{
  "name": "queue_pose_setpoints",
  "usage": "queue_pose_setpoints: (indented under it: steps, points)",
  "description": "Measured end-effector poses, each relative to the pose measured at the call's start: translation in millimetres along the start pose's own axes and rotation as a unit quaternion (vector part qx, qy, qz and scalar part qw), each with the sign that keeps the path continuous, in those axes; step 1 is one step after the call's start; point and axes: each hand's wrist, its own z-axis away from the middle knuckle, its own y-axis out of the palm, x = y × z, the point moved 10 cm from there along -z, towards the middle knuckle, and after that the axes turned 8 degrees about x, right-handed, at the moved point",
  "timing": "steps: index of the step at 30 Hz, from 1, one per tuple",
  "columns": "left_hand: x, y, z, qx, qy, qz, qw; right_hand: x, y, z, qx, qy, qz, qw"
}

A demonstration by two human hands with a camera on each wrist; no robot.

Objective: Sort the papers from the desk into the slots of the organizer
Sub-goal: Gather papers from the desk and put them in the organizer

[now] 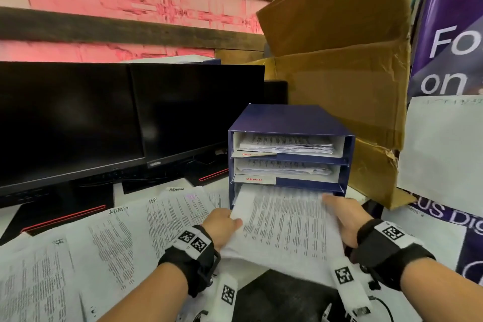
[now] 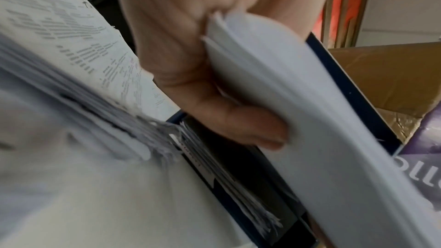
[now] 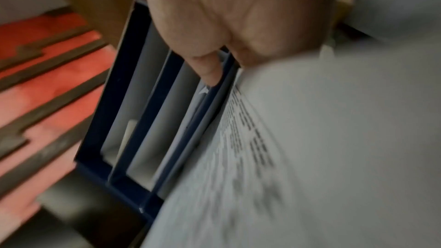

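Observation:
A blue three-slot organizer (image 1: 290, 119) stands on the desk in the head view. Its top and middle slots hold papers; red-lettered labels sit on their front lips. A bundle of printed sheets (image 1: 283, 227) is partway into the bottom slot. My left hand (image 1: 222, 225) grips the bundle's left edge, thumb on top. My right hand (image 1: 342, 217) holds the right edge, thumb on top. In the left wrist view my left hand (image 2: 210, 90) has its fingers curled round the paper stack (image 2: 298, 120). In the right wrist view my right hand (image 3: 226, 25) holds the sheet (image 3: 310, 139) beside the organizer (image 3: 114, 120).
Loose printed sheets (image 1: 109, 243), marked HR and ADMIN by hand, cover the desk at left. Two dark monitors (image 1: 104, 117) stand behind them. A large open cardboard box (image 1: 347, 73) rises behind and right of the organizer. A purple poster (image 1: 449, 34) fills the right side.

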Motion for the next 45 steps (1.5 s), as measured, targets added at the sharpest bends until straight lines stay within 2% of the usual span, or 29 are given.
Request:
queue_pose_setpoints:
  steps: [2, 4, 6, 8, 10, 13, 15, 17, 19, 21, 25, 29, 31, 33, 35, 37, 38, 41, 42, 43, 45]
  points:
    - [-7.3, -9.8, -3.9, -0.050, 0.009, 0.044, 0.998, -6.0, 13.2, 12.8, 0.044, 0.028, 0.081, 0.995]
    - [-13.9, -15.9, -6.4, -0.092, 0.004, 0.070, 0.993, -12.1, 14.9, 29.1, 0.075, 0.075, 0.208, 0.972]
    - [-21.0, -19.0, -6.2, -0.120, 0.002, 0.103, 0.987, -10.4, 8.7, 34.7, 0.083, 0.080, 0.241, 0.964]
    - [-23.9, -18.4, -7.7, -0.132, 0.003, 0.171, 0.976, -2.6, 0.5, 25.3, 0.057, 0.051, 0.167, 0.983]
    - [-25.1, -6.2, -11.2, -0.092, -0.004, 0.287, 0.954, 2.7, -6.1, 12.8, 0.008, 0.027, 0.043, 0.999]
    - [-30.1, 6.3, -12.9, -0.030, 0.000, 0.339, 0.940, 1.3, 9.3, -1.8, 0.008, -0.003, -0.160, 0.987]
    - [-30.0, 5.1, -13.5, -0.022, 0.014, 0.355, 0.935, 3.4, 22.2, -6.4, 0.028, -0.028, -0.223, 0.974]
    - [-28.0, 2.9, -19.0, -0.018, 0.038, 0.362, 0.931, 6.1, 31.1, -7.7, 0.040, -0.056, -0.198, 0.978]
    - [-32.3, 0.9, -20.0, -0.010, 0.069, 0.339, 0.938, 7.0, 39.0, -6.5, 0.045, -0.071, -0.120, 0.989]
    - [-35.2, -0.6, -24.5, -0.014, 0.090, 0.278, 0.956, 6.9, 45.8, -5.0, 0.047, -0.071, -0.021, 0.996]
    - [-44.6, 0.4, -17.6, -0.023, 0.100, 0.188, 0.977, 11.2, 56.3, -3.0, 0.055, -0.068, 0.144, 0.986]
    - [-39.0, -14.7, -3.1, -0.033, 0.066, 0.125, 0.989, 8.9, 79.6, 1.1, 0.110, -0.043, 0.228, 0.966]
    - [-31.7, -27.8, 6.5, -0.024, 0.038, 0.020, 0.999, 9.4, 95.0, 1.3, 0.134, -0.045, 0.265, 0.954]
    - [-20.6, -48.5, 14.8, -0.030, 0.010, -0.096, 0.995, 7.7, 116.1, 1.9, 0.160, -0.048, 0.300, 0.939]
    - [1.0, -77.6, 22.0, -0.054, -0.044, -0.190, 0.979, 1.8, 144.1, 4.2, 0.197, -0.052, 0.364, 0.909]
    - [29.0, -111.0, 31.5, -0.081, -0.100, -0.234, 0.964, -8.0, 177.5, 5.9, 0.238, -0.064, 0.449, 0.859]
    - [45.5, -125.6, 35.9, -0.095, -0.131, -0.239, 0.958, -13.0, 192.9, 7.4, 0.256, -0.072, 0.498, 0.825]
    - [90.4, -160.5, 51.4, -0.138, -0.201, -0.206, 0.948, -26.5, 227.3, 7.0, 0.272, -0.109, 0.660, 0.692]
    - [100.4, -167.2, 56.2, -0.144, -0.214, -0.193, 0.947, -31.8, 233.9, 5.6, 0.275, -0.112, 0.691, 0.659]
    - [108.1, -170.9, 58.2, -0.138, -0.226, -0.185, 0.946, -38.1, 238.6, 3.8, 0.283, -0.104, 0.707, 0.640]
    - [117.7, -177.4, 61.2, -0.138, -0.224, -0.147, 0.954, -47.4, 245.2, -1.2, 0.293, -0.091, 0.719, 0.624]
